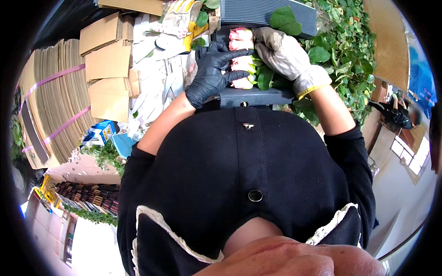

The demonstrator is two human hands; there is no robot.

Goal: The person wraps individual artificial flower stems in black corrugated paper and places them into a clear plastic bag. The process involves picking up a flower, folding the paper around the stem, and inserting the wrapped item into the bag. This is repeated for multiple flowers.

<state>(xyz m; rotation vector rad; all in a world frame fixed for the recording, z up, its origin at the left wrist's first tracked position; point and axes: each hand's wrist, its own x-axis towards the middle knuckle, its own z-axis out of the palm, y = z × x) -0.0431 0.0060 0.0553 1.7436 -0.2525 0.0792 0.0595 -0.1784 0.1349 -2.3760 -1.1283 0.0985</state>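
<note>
A row of pink roses (240, 40) with green-tinged outer petals lies in a dark ribbed trough (258, 97) in front of my chest. Over the blooms reaches my left hand (214, 69) in a black glove, index finger and thumb stretched apart and touching the roses. My right hand (282, 51), in a greyish-white work glove with a yellow-edged cuff, is closed beside the flower heads on their leafy side. Its curled fingers hide whatever they hold. Rose leaves (265, 77) show under that hand, and a large leaf (285, 20) rests on the trough's far ribbed side.
Cut foliage (345, 55) is heaped on the right. Stacked cardboard sheets (64, 87) bound with pink straps stand at the left, beside loose cardboard pieces (108, 62). White scraps and a spare yellow-and-white glove (182, 20) lie left of the trough. Another person (399, 115) is far right.
</note>
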